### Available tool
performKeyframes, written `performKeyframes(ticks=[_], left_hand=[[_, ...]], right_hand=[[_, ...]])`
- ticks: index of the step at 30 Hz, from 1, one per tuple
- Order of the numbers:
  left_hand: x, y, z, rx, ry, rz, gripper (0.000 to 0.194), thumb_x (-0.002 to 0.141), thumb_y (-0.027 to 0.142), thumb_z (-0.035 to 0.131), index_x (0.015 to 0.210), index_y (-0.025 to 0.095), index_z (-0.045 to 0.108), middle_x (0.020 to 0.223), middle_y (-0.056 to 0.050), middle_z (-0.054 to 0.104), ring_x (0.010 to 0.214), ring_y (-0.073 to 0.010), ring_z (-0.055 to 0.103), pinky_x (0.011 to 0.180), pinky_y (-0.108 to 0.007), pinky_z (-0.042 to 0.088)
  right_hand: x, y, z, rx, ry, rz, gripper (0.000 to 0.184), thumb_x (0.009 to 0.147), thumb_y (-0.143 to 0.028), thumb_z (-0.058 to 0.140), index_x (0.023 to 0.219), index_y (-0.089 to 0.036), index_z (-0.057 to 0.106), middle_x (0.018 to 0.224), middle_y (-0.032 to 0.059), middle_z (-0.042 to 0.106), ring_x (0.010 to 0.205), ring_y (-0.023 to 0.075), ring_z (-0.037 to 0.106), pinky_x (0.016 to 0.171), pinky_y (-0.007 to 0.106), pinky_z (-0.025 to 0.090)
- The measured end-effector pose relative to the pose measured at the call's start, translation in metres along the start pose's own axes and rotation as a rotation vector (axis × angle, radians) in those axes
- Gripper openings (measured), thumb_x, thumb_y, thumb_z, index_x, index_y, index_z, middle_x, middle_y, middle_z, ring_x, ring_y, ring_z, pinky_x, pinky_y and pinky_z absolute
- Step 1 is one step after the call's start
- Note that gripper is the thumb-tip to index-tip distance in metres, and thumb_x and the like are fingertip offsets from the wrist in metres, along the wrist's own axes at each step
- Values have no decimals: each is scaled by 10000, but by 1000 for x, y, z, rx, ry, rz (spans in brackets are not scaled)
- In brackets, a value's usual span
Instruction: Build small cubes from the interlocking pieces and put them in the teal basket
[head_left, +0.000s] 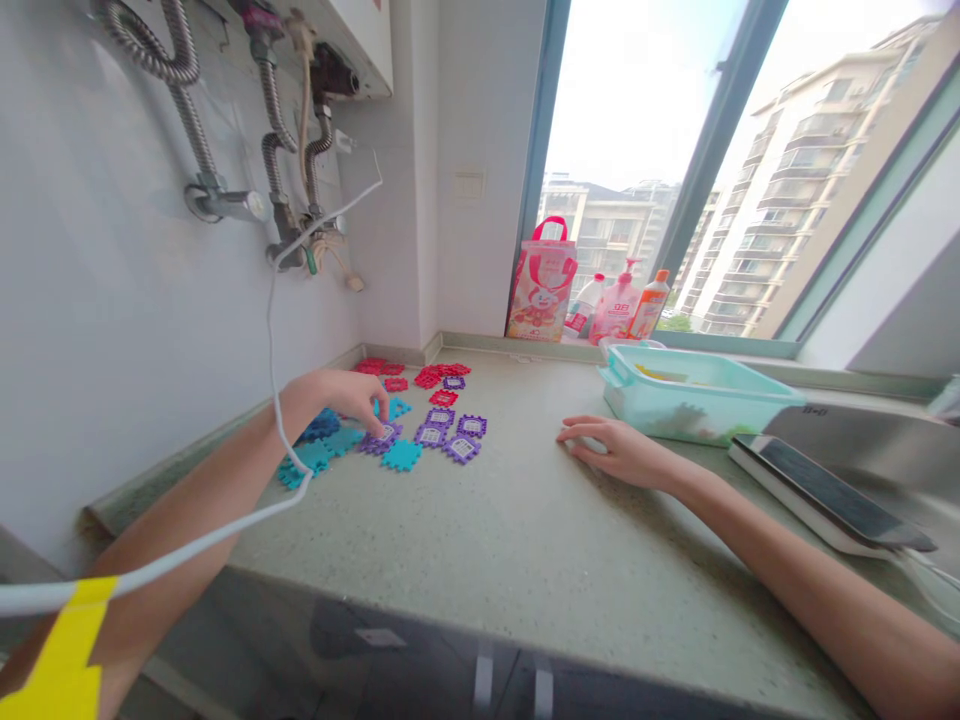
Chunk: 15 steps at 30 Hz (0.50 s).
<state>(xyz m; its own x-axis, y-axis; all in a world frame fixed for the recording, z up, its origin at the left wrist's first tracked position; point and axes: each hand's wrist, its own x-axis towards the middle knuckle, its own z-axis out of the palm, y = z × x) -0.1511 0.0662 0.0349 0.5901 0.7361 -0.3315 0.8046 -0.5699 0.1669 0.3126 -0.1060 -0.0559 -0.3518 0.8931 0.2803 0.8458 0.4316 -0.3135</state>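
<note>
My left hand (351, 395) reaches over the cluster of interlocking plastic tiles, its fingers bent down and closed at a purple tile (381, 439) with a white printed pattern. Part of that tile is hidden beneath the fingers. Close by lie a bright blue tile (403, 456), several purple tiles (431, 436), red tiles (442, 398) and a dark blue pile (319, 425). Farther right, my right hand (611, 450) rests on the countertop with its fingers loosely bent and apart, holding nothing.
A mint-green plastic bin (690, 410) stands right of the tiles, beside a dark phone-like device (825, 490) on a white base and a metal sink (885, 450). A white cable (271, 340) crosses my left arm. Bottles (616, 308) and a pink bag (544, 290) line the windowsill.
</note>
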Motion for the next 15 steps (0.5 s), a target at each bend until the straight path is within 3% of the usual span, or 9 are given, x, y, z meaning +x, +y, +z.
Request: performKeyframes(ticks=[3, 5, 7, 10, 12, 15], left_hand=[[-9, 11, 0, -25, -44, -93, 584, 642, 570, 823, 1098, 209, 774, 818, -48, 760, 681, -216, 672, 554, -265, 457], [-13, 14, 1, -36, -85, -130, 688, 581, 524, 866, 1177, 205, 737, 856, -49, 771, 642, -219, 675, 540, -274, 474], [-12, 13, 3, -50, -112, -127, 761, 524, 429, 885, 1227, 202, 702, 875, -45, 775, 633, -229, 683, 541, -284, 491], [-5, 13, 6, -51, -105, -55, 743, 552, 325, 826, 1272, 212, 677, 939, -39, 780, 687, -233, 700, 560, -281, 501], [3, 15, 9, 3, -38, 41, 683, 595, 275, 783, 1270, 232, 688, 1011, -33, 783, 789, -232, 718, 629, -274, 513], [15, 25, 17, 92, 186, 179, 569, 697, 243, 731, 1265, 256, 699, 1074, -19, 786, 966, -223, 719, 791, -272, 510]], right_hand=[[0, 1, 0, -5, -2, -5, 348, 1013, -430, 559, 1219, -274, 792, 1422, 113, 677, 1272, 300, 676, 1134, 463, 507], [0, 1, 1, -6, -1, -7, 348, 1009, -431, 563, 1217, -274, 794, 1421, 110, 678, 1268, 303, 678, 1132, 463, 509], [1, 2, 1, -5, 4, -10, 341, 1002, -435, 575, 1209, -281, 798, 1416, 103, 681, 1263, 307, 680, 1126, 465, 514], [1, 2, 1, -3, 8, -12, 339, 1000, -433, 574, 1208, -287, 798, 1416, 100, 681, 1257, 303, 682, 1124, 464, 516], [1, 1, 1, -3, 7, -12, 341, 1001, -439, 573, 1208, -288, 798, 1417, 98, 681, 1259, 301, 681, 1125, 459, 516], [0, 1, 1, 0, 9, -6, 341, 994, -463, 589, 1198, -291, 802, 1409, 94, 685, 1257, 306, 682, 1129, 453, 513]])
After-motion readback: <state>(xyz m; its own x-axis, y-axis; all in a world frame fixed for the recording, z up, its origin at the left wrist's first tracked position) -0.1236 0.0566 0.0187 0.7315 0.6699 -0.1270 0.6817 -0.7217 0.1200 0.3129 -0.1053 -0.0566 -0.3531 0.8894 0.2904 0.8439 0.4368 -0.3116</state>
